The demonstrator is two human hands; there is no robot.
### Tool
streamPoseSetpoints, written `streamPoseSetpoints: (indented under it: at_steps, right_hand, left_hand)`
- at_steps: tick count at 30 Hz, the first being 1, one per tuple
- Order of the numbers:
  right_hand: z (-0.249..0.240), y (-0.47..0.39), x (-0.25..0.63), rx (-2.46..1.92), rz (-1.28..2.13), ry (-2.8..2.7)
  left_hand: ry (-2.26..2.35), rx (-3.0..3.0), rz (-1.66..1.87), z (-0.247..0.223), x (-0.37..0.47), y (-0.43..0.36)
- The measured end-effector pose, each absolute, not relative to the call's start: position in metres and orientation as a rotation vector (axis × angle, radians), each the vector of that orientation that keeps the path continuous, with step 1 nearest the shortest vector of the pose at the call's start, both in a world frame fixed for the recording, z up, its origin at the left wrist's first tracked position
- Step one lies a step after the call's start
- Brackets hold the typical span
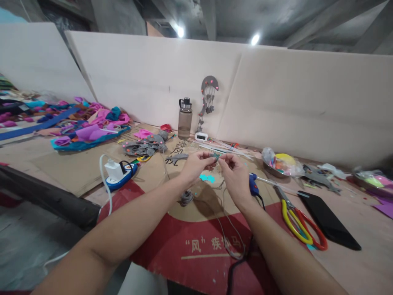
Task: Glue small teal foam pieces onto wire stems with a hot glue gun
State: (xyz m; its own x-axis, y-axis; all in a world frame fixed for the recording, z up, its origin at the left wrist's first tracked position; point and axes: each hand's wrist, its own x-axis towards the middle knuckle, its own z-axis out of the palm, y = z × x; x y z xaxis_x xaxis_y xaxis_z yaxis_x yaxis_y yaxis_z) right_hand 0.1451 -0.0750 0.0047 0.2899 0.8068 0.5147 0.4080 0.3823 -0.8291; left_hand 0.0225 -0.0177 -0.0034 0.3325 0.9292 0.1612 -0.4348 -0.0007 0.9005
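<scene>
- Left hand (pixel 199 166) and right hand (pixel 232 172) pinch a small teal piece (pixel 215 155) in narrow grips above the counter (pixel 368 233), seemingly to steady it.
- Bottle (pixel 185 123) stands by the counter's back edge, likely for clearance.

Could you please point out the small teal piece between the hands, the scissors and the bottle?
Small teal piece (pixel 216 155): head view, on its exposed middle.
Scissors (pixel 288 203): head view, on the metal near the pivot.
Bottle (pixel 184 122): head view, on its see-through body.
</scene>
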Motion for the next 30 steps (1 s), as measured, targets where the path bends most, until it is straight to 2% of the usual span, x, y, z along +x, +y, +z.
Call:
streamPoseSetpoints:
  at_steps: [18, 30]
  right_hand:
    - [0.0, -0.072, 0.156, -1.419, 0.149, -1.423]
    - [0.003, -0.075, 0.153, -1.46, 0.142, -1.401]
  left_hand:
    - [0.572, 1.181, 1.141, 0.001, 0.023, -0.024]
    - [0.67, 1.29, 1.128, 0.005, 0.022, -0.029]
